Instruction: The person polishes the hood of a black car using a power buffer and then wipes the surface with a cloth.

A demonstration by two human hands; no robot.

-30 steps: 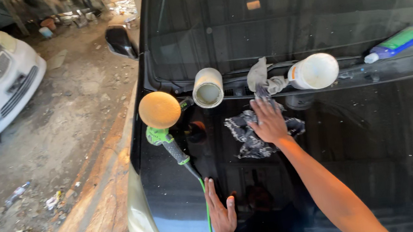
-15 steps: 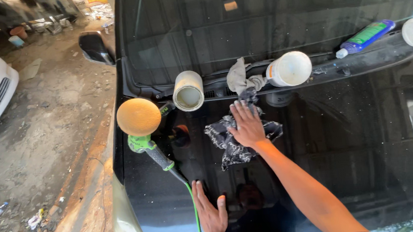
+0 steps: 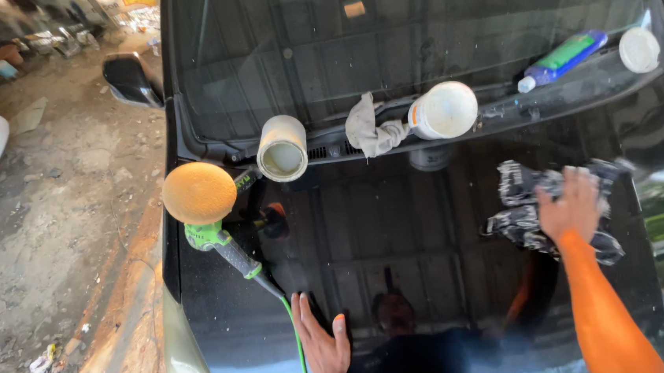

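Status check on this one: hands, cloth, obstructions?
Right hand flat on dark cloth, hood's right side. Left hand braced on hood. Polisher parked left.

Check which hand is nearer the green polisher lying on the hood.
Left. The left hand lies flat on the hood just right of the polisher cable; the right hand presses a rag far across the hood.

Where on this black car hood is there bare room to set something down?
The middle of the hood is bare, bordered by the polisher on one side, the dark cloth under the right hand on the other, and the left hand at the near edge. The windshield base is crowded: open tub, grey rag, white jar, blue bottle, white lid.
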